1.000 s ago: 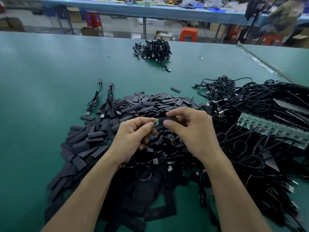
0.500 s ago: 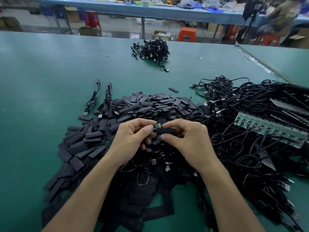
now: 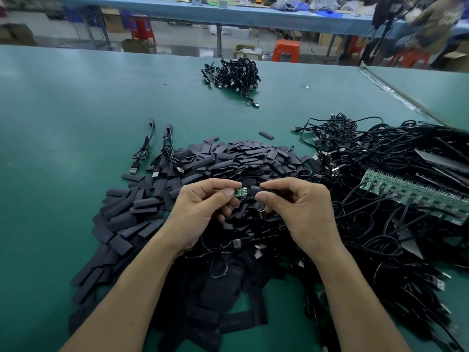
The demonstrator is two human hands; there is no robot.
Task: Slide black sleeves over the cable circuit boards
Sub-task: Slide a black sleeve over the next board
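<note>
While both hands work just above the middle of the green table (image 3: 76, 110), the left hand (image 3: 200, 212) pinches a small green circuit board (image 3: 240, 192) between thumb and forefinger, its other fingers curled beneath. The right hand (image 3: 299, 209) is clamped on a black sleeve (image 3: 264, 191), thumb under it and forefinger over it. Sleeve and board meet end to end between the hands, with most of the board bare; whether its edge has entered the sleeve I cannot tell. Both wrists bend inward, and the forearms come up from the bottom of the view. Beneath the hands lies a broad heap of loose sleeves (image 3: 228, 158), and touching it on the right is a large tangle of black cables (image 3: 380, 174) with a long green strip of boards (image 3: 411, 191) resting on top. Two coiled cables (image 3: 144, 153) lie at the heap's far left edge, a stray sleeve (image 3: 266, 135) lies just beyond it, and a smaller bundle of cables (image 3: 233, 74) sits well apart toward the table's far side. On the floor past the table, an open cardboard box (image 3: 247, 50) holds something white, too blurred to identify.
</note>
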